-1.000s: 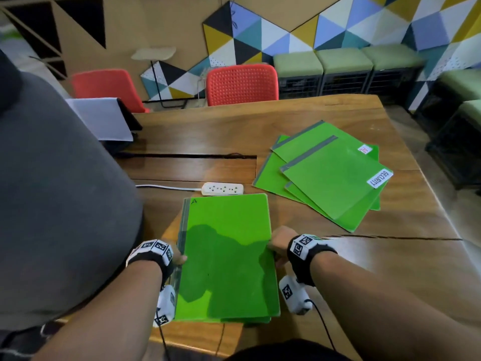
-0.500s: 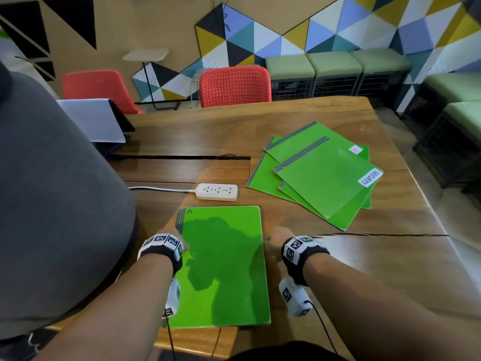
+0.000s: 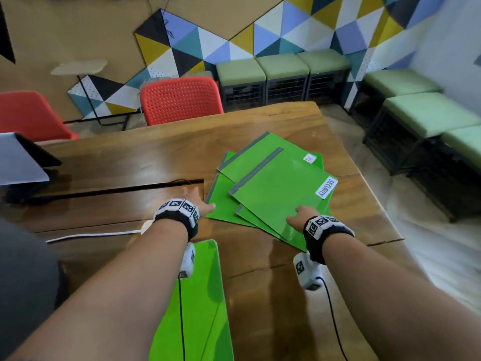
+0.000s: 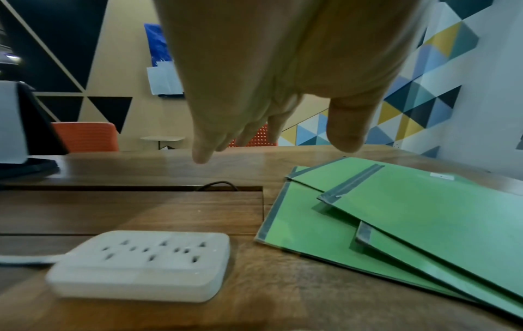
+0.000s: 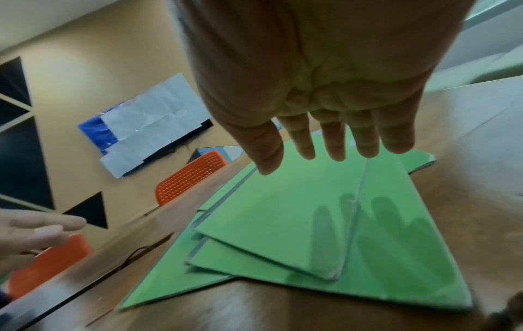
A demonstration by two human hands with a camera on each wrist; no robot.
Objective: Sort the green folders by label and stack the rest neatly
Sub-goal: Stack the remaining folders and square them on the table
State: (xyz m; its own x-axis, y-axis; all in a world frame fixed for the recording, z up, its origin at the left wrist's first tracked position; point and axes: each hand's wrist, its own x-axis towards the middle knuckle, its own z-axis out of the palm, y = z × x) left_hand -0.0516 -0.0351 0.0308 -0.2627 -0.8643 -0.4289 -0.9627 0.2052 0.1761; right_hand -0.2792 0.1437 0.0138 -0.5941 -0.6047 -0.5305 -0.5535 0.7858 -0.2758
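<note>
Hands both open, empty: left hand (image 3: 200,204) & right hand (image 3: 302,213) over loose folders (image 3: 273,194) near table (image 3: 145,157) right edge; power strip (image 4: 141,264) clear only in left-wrist view.

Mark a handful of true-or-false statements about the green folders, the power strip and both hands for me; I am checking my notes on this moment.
1. The top green folder in the fanned pile bears a white label reading SECURITY. True.
2. The right hand grips a folder lifted off the wooden table. False: its fingers are spread above the pile, holding nothing.
3. The white power strip lies on top of the folders. False: it lies on the table beside them.
4. The left hand holds nothing. True.
5. A separate stack of green folders lies nearer the person. True.
</note>
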